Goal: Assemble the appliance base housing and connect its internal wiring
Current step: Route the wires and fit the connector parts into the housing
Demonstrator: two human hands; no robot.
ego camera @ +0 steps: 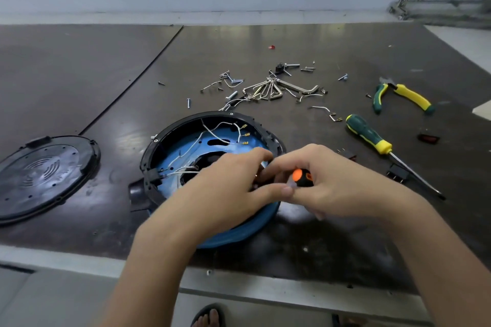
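Observation:
The round base housing [186, 146], blue inside with a black rim, lies open side up near the table's front edge. White wires [215, 134] with brass terminals run loose across its inside. My right hand [334, 183] grips an orange-and-black screwdriver [301, 176] over the housing's right rim. My left hand [228, 188] reaches in beside it, with its fingers curled against the rim next to the tool's shaft. What the left fingertips hold is hidden. The tool's tip is hidden too.
A black round bottom cover [45, 175] lies at the left. Behind the housing are hex keys [268, 87], screws and wire bits. A green-yellow screwdriver [372, 138], pliers [403, 95] and small black switches [398, 174] lie at the right.

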